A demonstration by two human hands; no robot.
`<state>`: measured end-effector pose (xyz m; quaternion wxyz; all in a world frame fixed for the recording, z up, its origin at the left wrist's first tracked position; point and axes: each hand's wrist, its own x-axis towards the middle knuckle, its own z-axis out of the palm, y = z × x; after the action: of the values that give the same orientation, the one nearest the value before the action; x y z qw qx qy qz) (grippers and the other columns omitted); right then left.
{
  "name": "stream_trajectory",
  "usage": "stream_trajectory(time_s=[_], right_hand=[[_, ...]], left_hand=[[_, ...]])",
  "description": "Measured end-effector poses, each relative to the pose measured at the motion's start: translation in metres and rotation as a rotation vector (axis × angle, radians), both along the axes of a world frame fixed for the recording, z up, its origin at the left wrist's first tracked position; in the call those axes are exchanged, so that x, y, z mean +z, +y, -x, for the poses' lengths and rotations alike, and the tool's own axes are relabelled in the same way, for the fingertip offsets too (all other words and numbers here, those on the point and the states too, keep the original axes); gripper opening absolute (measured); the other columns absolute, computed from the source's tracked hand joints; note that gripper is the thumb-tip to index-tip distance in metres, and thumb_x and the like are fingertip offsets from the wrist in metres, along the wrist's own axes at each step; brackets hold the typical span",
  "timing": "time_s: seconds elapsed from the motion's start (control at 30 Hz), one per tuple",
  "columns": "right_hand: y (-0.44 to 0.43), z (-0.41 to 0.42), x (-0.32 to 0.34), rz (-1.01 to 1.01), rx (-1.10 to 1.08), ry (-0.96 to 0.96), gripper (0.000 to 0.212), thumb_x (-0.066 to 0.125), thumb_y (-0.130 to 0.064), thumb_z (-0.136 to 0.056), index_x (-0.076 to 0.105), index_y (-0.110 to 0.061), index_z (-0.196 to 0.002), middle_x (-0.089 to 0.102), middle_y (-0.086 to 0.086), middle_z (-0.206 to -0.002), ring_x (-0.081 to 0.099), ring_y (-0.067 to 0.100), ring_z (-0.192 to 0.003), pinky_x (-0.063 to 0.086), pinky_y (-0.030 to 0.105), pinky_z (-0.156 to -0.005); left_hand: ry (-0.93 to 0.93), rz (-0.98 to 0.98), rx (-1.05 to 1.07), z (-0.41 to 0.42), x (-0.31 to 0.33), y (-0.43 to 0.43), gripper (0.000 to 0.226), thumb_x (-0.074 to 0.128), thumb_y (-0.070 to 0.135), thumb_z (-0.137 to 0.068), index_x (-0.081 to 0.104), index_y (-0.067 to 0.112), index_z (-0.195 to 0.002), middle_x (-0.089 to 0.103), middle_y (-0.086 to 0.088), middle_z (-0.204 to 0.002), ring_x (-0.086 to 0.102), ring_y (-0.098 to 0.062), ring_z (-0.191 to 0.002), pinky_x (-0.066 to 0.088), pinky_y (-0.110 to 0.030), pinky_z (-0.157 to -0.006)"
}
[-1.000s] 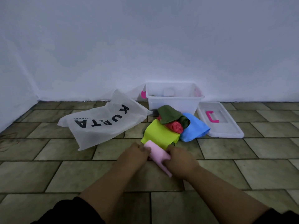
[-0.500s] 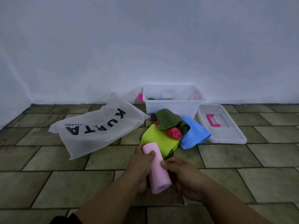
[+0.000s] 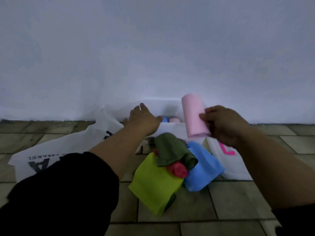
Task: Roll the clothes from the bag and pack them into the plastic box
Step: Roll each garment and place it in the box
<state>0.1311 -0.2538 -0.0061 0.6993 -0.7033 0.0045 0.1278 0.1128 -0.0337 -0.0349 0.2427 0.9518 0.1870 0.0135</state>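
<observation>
My right hand [image 3: 223, 125] grips a rolled pink cloth [image 3: 194, 114] and holds it upright over the right part of the clear plastic box [image 3: 172, 129] by the wall. My left hand [image 3: 143, 120] reaches over the box's left end with fingers spread, holding nothing. Inside the box a blue roll [image 3: 165, 119] and a pink roll [image 3: 173, 120] peek out. In front of the box lies a heap of clothes: a lime green piece [image 3: 153, 181], a dark green one [image 3: 170, 149], a red roll [image 3: 179, 169] and a blue piece [image 3: 202, 169].
The white printed bag [image 3: 56, 149] lies flat on the tiled floor at the left, partly under my left arm. The box's clear lid with a pink handle [image 3: 227, 150] lies right of the heap. A white wall rises just behind the box.
The pink roll left the floor and moved up and forward to the box, now held by my right hand alone. My left hand let go of it and reached to the box's left end.
</observation>
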Motion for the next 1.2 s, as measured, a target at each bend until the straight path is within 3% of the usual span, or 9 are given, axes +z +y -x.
stream_trajectory(time_s=[0.17, 0.3, 0.4, 0.77, 0.83, 0.93, 1.0, 1.1, 1.2], right_hand=[[0.019, -0.098, -0.006, 0.716, -0.159, -0.286, 0.036, 0.064, -0.014, -0.081, 0.051, -0.002, -0.112, 0.059, 0.020, -0.109, 0.060, 0.037, -0.096, 0.056, 0.049, -0.077], [0.046, -0.129, -0.038, 1.302, 0.156, -0.208, 0.040, 0.066, -0.016, -0.082, 0.053, 0.002, -0.115, 0.059, 0.022, -0.118, 0.059, 0.037, -0.106, 0.049, 0.034, -0.077], [0.061, -0.141, -0.053, 1.507, 0.377, -0.163, 0.037, 0.059, -0.019, -0.087, 0.057, 0.001, -0.118, 0.055, 0.020, -0.128, 0.054, 0.033, -0.115, 0.044, 0.037, -0.095], [0.062, -0.155, -0.069, 1.515, 0.473, -0.156, 0.041, 0.054, -0.028, -0.091, 0.055, -0.004, -0.125, 0.053, 0.017, -0.133, 0.050, 0.031, -0.121, 0.038, 0.041, -0.105], [0.064, -0.145, -0.056, 1.468, 0.412, -0.277, 0.040, 0.061, -0.029, -0.087, 0.060, -0.005, -0.120, 0.058, 0.015, -0.126, 0.054, 0.030, -0.114, 0.044, 0.035, -0.096], [0.064, -0.111, -0.028, 1.107, 0.010, -0.632, 0.014, 0.060, -0.016, -0.084, 0.066, -0.012, -0.096, 0.066, 0.010, -0.107, 0.058, 0.027, -0.100, 0.041, 0.028, -0.077], [0.059, -0.076, -0.013, 0.999, -0.063, -0.715, 0.009, 0.056, -0.012, -0.081, 0.065, -0.013, -0.082, 0.068, 0.007, -0.095, 0.060, 0.025, -0.089, 0.042, 0.028, -0.072], [0.048, -0.026, -0.015, 1.125, 0.293, -0.439, 0.015, 0.060, -0.022, -0.080, 0.066, -0.009, -0.083, 0.071, 0.011, -0.087, 0.068, 0.028, -0.080, 0.054, 0.034, -0.068], [0.039, 0.007, -0.030, 1.174, 0.464, -0.071, 0.042, 0.066, -0.042, -0.079, 0.063, -0.004, -0.098, 0.068, 0.016, -0.089, 0.069, 0.031, -0.073, 0.058, 0.033, -0.057]], left_hand=[[0.177, -0.010, -0.069, -0.033, -0.018, 0.006, 0.094, 0.038, 0.061, -0.090, -0.007, 0.001, -0.147, -0.009, -0.016, -0.157, -0.001, -0.031, -0.145, 0.014, -0.047, -0.116], [0.166, 0.028, -0.023, -0.037, -0.029, 0.010, 0.101, 0.041, 0.063, -0.087, -0.016, 0.005, -0.146, -0.014, -0.011, -0.157, -0.002, -0.029, -0.145, 0.018, -0.050, -0.115], [0.175, 0.012, -0.027, -0.038, -0.029, 0.010, 0.100, 0.040, 0.063, -0.087, -0.018, 0.006, -0.146, -0.016, -0.010, -0.157, -0.003, -0.030, -0.145, 0.014, -0.051, -0.116], [0.175, 0.032, -0.021, -0.038, -0.029, 0.010, 0.100, 0.040, 0.063, -0.088, -0.018, 0.007, -0.146, -0.016, -0.010, -0.157, -0.001, -0.031, -0.145, 0.014, -0.052, -0.116], [0.171, 0.021, -0.022, -0.038, -0.030, 0.010, 0.100, 0.039, 0.064, -0.087, -0.017, 0.007, -0.146, -0.015, -0.010, -0.157, -0.001, -0.030, -0.145, 0.013, -0.053, -0.116], [0.139, -0.027, -0.019, -0.035, -0.033, 0.008, 0.097, 0.036, 0.066, -0.087, -0.015, 0.009, -0.147, -0.013, -0.009, -0.158, 0.000, -0.029, -0.145, 0.008, -0.053, -0.115], [0.093, -0.058, -0.042, -0.027, -0.033, 0.009, 0.092, 0.033, 0.066, -0.088, -0.013, 0.013, -0.148, -0.012, -0.008, -0.158, 0.000, -0.028, -0.146, 0.006, -0.052, -0.114], [-0.054, -0.031, -0.107, 0.002, -0.028, 0.013, 0.084, 0.034, 0.061, -0.091, -0.007, 0.018, -0.150, -0.009, -0.005, -0.159, 0.001, -0.022, -0.146, 0.012, -0.049, -0.116], [-0.181, -0.011, -0.149, 0.057, -0.029, 0.016, 0.072, 0.045, 0.056, -0.086, 0.020, 0.025, -0.146, 0.021, -0.005, -0.153, 0.031, -0.024, -0.135, 0.035, -0.046, -0.106]])
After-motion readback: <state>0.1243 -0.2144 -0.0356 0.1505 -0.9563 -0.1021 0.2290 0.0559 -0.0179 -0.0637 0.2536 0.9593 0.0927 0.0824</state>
